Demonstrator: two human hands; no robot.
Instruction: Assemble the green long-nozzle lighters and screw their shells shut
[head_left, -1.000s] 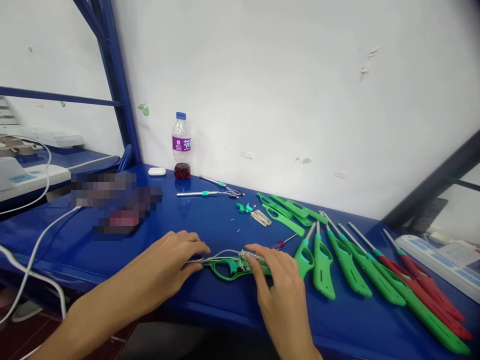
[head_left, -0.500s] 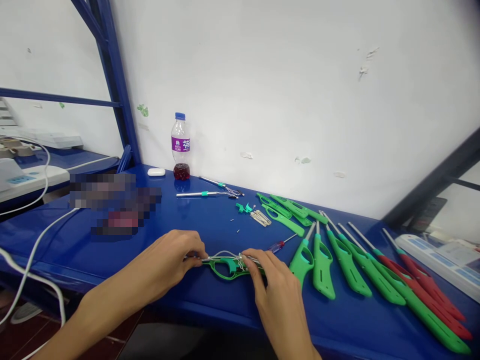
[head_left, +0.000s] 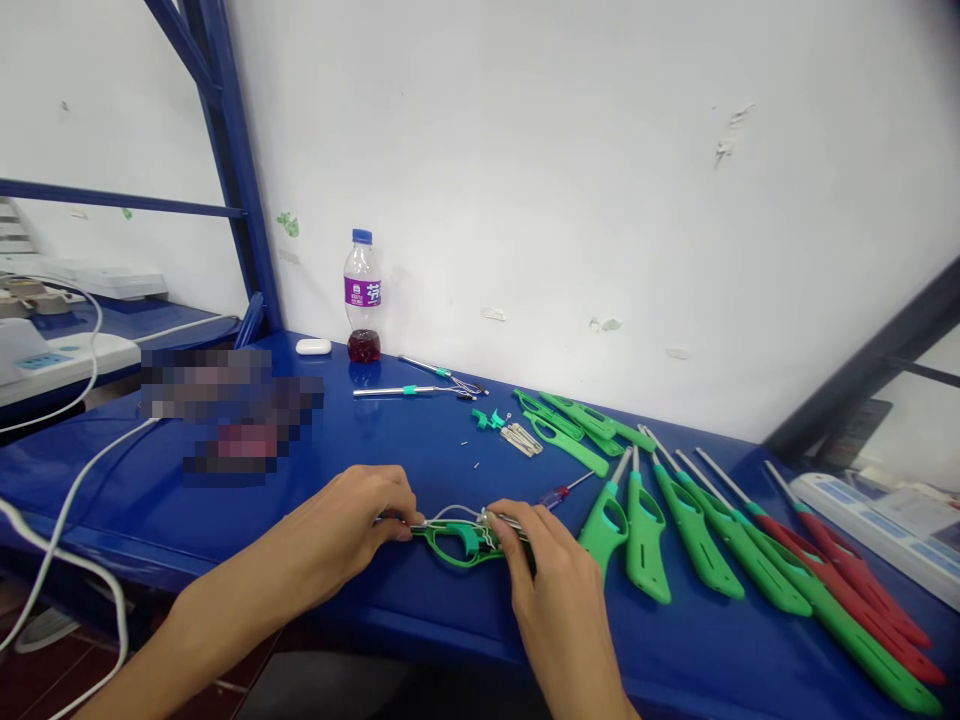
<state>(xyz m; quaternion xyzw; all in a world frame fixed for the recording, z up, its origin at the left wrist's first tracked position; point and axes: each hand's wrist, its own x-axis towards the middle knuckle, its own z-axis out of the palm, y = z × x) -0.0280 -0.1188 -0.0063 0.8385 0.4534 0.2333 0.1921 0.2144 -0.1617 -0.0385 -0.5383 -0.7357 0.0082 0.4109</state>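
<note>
Between my hands lies an opened green lighter body (head_left: 457, 560), with a teal trigger (head_left: 469, 541) in it and a pale thin tube (head_left: 454, 510) arching along its top. My left hand (head_left: 375, 505) pinches the metal nozzle tube at the lighter's left end; the fingers cover most of that tube. My right hand (head_left: 544, 560) is closed over the handle end, its thumb and index finger at the metal parts inside. The palm hides the rest of the handle. Just beyond the right hand lies a screwdriver (head_left: 555, 496).
Several assembled green lighters (head_left: 647, 535) and red ones (head_left: 862, 575) lie at the right. Behind are green shell halves (head_left: 566, 445), metal pieces (head_left: 521, 440), teal triggers (head_left: 487, 420) and wired nozzle tubes (head_left: 397, 391). A drink bottle (head_left: 364, 310) and white case (head_left: 313, 346) stand near the wall.
The left hand and the lighter's left end have shifted slightly right and down. The right hand keeps its hold with hardly any movement. The view has tilted a little.
</note>
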